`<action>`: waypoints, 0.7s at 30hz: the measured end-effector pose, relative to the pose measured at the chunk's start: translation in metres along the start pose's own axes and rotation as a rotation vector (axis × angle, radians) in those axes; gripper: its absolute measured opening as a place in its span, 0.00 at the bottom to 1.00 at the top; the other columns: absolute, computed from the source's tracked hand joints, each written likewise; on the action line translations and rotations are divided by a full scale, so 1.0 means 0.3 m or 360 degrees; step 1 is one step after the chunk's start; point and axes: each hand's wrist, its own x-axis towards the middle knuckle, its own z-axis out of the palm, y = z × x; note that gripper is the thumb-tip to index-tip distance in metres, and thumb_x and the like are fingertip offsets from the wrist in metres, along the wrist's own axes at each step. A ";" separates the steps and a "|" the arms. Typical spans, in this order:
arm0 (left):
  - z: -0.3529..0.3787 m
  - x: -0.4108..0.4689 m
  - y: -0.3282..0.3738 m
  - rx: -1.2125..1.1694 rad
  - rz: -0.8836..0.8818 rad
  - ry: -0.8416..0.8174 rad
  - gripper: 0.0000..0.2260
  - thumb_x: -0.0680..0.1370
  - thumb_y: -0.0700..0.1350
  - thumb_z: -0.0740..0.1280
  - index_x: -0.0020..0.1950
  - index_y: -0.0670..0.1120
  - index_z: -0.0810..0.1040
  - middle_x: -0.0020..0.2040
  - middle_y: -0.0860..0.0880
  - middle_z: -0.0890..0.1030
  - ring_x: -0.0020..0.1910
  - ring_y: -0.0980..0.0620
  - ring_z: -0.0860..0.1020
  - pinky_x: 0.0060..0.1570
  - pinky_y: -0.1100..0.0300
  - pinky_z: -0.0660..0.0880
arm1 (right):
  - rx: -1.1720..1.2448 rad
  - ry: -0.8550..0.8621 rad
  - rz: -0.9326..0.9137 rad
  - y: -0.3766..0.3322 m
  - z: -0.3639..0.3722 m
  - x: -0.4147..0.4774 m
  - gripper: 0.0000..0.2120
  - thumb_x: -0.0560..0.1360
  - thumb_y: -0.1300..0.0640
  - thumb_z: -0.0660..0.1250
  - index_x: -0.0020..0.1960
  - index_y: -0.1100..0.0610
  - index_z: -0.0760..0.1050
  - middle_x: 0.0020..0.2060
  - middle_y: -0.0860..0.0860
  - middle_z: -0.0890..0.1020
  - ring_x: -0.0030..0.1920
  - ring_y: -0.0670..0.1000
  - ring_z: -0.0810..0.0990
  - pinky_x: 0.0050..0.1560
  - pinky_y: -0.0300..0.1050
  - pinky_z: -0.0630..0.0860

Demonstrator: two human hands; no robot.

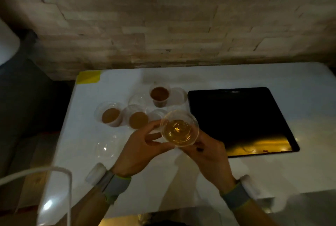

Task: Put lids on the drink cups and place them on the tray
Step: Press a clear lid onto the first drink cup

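Both hands hold one clear cup of amber drink [179, 129] above the white table, just left of the black tray [236, 116]. My left hand [141, 145] grips its left side, my right hand [207, 151] its lower right side. A clear lid seems to sit on this cup, though I cannot tell for sure. Three uncovered cups of brown drink stand on the table: one at the left [110, 115], one in the middle [138, 119], one farther back [159, 96]. Loose clear lids lie around them, one at the front left [106, 147] and one behind [138, 99]. Nothing stands on the tray.
The white table [200, 180] ends against a stone-pattern wall [163, 26]. A yellow tape patch [89, 76] marks its back left corner. A white curved bar [60, 173] rises at the front left, beside the table's left edge.
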 end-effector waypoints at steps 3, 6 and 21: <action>0.072 0.137 0.070 -0.0044 -0.0056 -0.0095 0.22 0.69 0.48 0.75 0.62 0.59 0.76 0.56 0.60 0.82 0.55 0.58 0.80 0.47 0.72 0.75 | 0.0016 0.0046 0.0022 0.061 -0.128 0.100 0.19 0.69 0.37 0.70 0.59 0.35 0.75 0.47 0.30 0.82 0.50 0.34 0.81 0.48 0.27 0.76; 0.172 0.329 0.113 -0.0061 -0.0167 -0.0201 0.19 0.71 0.44 0.72 0.62 0.54 0.77 0.58 0.55 0.82 0.56 0.57 0.80 0.54 0.64 0.77 | -0.0129 0.0044 -0.0007 0.165 -0.264 0.212 0.14 0.69 0.32 0.67 0.54 0.32 0.75 0.43 0.24 0.79 0.48 0.30 0.79 0.47 0.23 0.73; 0.345 0.745 0.016 -0.0288 -0.0680 0.0227 0.18 0.77 0.28 0.58 0.67 0.31 0.67 0.57 0.36 0.74 0.56 0.39 0.73 0.55 0.52 0.75 | 0.0002 -0.0169 0.0256 0.561 -0.273 0.576 0.20 0.74 0.48 0.73 0.64 0.48 0.77 0.58 0.50 0.84 0.58 0.48 0.82 0.62 0.47 0.78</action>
